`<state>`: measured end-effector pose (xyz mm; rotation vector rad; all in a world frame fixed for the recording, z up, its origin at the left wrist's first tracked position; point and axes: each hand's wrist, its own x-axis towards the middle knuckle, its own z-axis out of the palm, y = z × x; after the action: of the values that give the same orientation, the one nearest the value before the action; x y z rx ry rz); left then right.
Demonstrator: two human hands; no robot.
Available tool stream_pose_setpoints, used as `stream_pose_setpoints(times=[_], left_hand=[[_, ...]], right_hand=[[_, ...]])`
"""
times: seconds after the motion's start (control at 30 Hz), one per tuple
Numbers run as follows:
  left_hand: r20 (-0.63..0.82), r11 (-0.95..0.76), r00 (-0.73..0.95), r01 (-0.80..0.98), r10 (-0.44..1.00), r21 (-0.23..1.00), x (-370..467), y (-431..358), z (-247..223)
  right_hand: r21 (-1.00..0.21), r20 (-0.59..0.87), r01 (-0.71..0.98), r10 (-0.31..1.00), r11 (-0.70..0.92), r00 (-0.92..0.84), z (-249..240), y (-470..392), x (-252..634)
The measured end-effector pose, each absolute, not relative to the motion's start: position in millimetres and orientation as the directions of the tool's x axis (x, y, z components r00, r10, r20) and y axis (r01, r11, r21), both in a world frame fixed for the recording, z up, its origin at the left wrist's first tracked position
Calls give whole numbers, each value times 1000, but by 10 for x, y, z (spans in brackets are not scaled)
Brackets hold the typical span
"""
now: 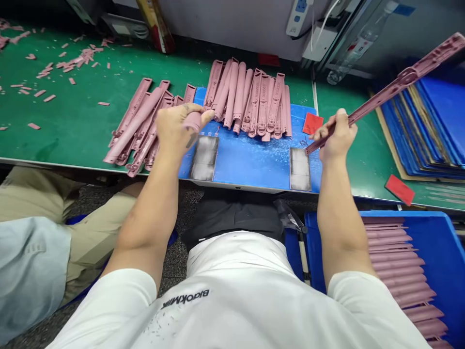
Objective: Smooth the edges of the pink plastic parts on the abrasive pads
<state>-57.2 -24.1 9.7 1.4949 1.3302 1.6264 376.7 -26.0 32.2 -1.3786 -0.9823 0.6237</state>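
Note:
My left hand is closed around a pink plastic piece with a rounded end; most of it is hidden by the fingers. My right hand grips a long, narrow pink plastic part. That part slants up to the right, its hollow, ribbed side showing, and its lower end is close to a grey pad. Between the hands, a pile of similar pink parts lies on a blue mat. More pink parts lie left of my left hand.
Small pink scraps litter the green table. Blue sheets are stacked at right, near a plastic bottle. A blue bin with rows of pink parts stands at lower right. A seated person's legs are at left.

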Motion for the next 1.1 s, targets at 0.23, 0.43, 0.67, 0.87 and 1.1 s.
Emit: stream_pose_setpoints(times=[0.23, 0.43, 0.67, 0.87, 1.1], left_hand=[[558, -470, -218, 347, 801, 811, -531, -663, 334], [295, -319, -140, -206, 945, 925, -84, -426, 41], [288, -337, -323, -108, 902, 935, -169, -273, -83], [291, -379, -471, -104, 833, 919, -96, -202, -82], [358, -456, -423, -156, 833, 876, -84, -173, -100]], right_hand=[[-957, 288, 115, 836, 266, 466, 123, -574, 3633], [-904, 397, 53, 790, 423, 468, -6, -590, 3686], [-935, 351, 138, 801, 326, 485, -91, -373, 3719], [-936, 346, 131, 786, 326, 513, -61, -385, 3741], [-897, 369, 37, 700, 441, 612, -91, -321, 3707]])
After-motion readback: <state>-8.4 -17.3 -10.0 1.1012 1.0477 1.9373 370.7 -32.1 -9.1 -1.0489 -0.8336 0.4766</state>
